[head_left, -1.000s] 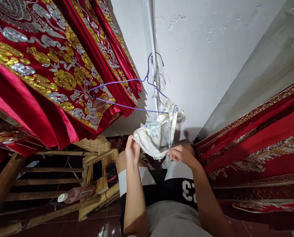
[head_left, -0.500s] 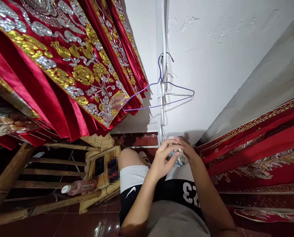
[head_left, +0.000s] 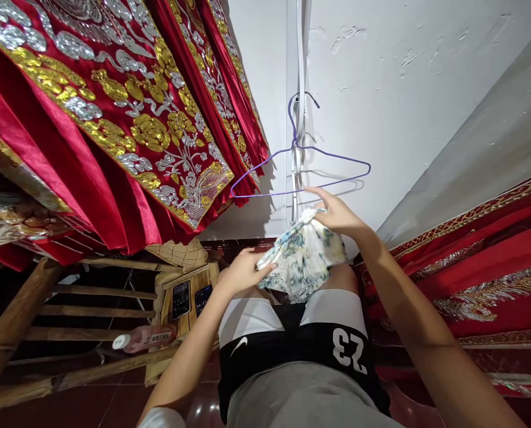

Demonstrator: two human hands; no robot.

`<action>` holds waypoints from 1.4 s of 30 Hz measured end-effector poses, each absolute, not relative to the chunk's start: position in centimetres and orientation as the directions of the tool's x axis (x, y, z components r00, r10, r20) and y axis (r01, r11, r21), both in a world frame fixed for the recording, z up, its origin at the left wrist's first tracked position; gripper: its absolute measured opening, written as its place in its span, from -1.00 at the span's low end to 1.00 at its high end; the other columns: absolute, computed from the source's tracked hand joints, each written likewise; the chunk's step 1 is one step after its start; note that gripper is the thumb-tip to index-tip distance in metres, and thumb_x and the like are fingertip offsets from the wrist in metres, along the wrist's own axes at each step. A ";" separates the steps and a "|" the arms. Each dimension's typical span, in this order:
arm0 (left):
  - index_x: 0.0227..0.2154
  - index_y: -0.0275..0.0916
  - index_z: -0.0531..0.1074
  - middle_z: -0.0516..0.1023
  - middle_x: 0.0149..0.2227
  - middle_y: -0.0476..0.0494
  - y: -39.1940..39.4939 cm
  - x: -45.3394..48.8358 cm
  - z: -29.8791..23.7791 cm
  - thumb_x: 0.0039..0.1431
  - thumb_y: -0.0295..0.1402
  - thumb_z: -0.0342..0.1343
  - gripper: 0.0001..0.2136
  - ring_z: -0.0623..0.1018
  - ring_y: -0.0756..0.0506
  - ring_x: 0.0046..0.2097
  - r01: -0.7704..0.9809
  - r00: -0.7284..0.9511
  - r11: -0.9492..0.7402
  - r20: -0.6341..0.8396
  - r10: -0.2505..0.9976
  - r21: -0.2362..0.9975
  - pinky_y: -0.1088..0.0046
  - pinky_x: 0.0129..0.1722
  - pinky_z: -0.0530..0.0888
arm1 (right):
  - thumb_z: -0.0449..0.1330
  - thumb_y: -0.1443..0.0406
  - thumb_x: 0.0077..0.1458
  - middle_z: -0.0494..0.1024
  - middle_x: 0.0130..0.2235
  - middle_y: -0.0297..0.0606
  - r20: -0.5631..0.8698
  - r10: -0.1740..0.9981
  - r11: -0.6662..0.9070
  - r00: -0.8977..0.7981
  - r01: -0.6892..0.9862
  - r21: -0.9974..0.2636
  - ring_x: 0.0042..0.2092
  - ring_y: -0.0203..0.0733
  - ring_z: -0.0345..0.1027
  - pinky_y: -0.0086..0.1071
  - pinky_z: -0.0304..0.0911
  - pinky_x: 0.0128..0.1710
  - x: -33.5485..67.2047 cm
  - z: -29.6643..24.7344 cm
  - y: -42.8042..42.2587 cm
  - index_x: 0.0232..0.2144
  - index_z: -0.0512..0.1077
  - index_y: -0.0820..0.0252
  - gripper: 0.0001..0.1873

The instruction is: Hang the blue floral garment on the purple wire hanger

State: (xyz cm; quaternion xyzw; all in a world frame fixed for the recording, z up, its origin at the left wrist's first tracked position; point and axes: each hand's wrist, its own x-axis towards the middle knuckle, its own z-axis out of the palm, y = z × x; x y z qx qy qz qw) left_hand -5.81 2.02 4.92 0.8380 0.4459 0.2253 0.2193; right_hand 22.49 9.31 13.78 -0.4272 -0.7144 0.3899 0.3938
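Above my lap hangs a small white floral garment with blue, green and yellowish print, pulled out between both hands; its exact kind I cannot tell. My left hand pinches its left edge. At the upper right edge my right hand grips it, with the index finger stretched out toward the hanger's lower bar; whether they touch I cannot tell. The purple wire hanger hangs by its hook from a white pole, just above the cloth, with nothing on it.
Red embroidered garments with gold and silver sequins hang at left, and more red cloth at right. A bamboo chair bears two phones and a pink bottle. The white pole runs along the wall.
The crumpled cloth has been opened out. My hands, formerly together around it, have moved apart: the left to the left, the right upward toward the hanger.
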 end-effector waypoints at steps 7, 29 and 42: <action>-0.43 -0.18 0.49 0.59 -0.42 -0.21 2.1 -10.2 8.3 0.38 -0.10 -0.09 -0.61 0.53 -0.19 -0.38 0.915 0.325 -0.287 -0.095 0.941 0.283 0.39 -0.38 0.25 | 0.06 0.40 -0.04 0.60 -0.29 -0.30 0.337 0.918 0.396 -0.209 0.478 -0.784 -0.47 -0.22 0.25 -0.37 0.15 -0.39 21.0 9.0 13.8 0.17 0.45 0.08 -0.32; -0.04 -0.27 0.57 0.54 -0.40 -0.07 10.0 -5.8 17.4 0.30 -0.19 0.08 -0.67 0.37 -0.01 -0.46 0.423 0.250 -0.548 0.488 0.836 0.722 0.49 -0.45 0.28 | 0.08 0.37 -0.17 0.43 -0.43 -0.36 0.320 0.916 0.386 -0.242 0.319 -0.866 -0.40 -0.25 0.24 -0.40 0.10 -0.41 25.4 13.9 7.2 -0.29 0.53 0.18 -0.66; -0.40 -0.26 0.55 0.52 -0.51 -0.09 12.8 -8.1 18.7 0.02 -0.19 0.21 -0.78 0.51 -0.10 -0.46 0.156 0.150 -0.286 0.264 0.953 0.945 0.42 -0.48 0.44 | 0.48 0.09 -0.18 0.66 -0.21 0.02 0.293 0.950 0.151 0.112 0.656 -0.740 -0.12 0.21 0.52 -0.09 0.40 -0.18 33.0 19.9 9.6 0.03 0.62 0.34 -0.29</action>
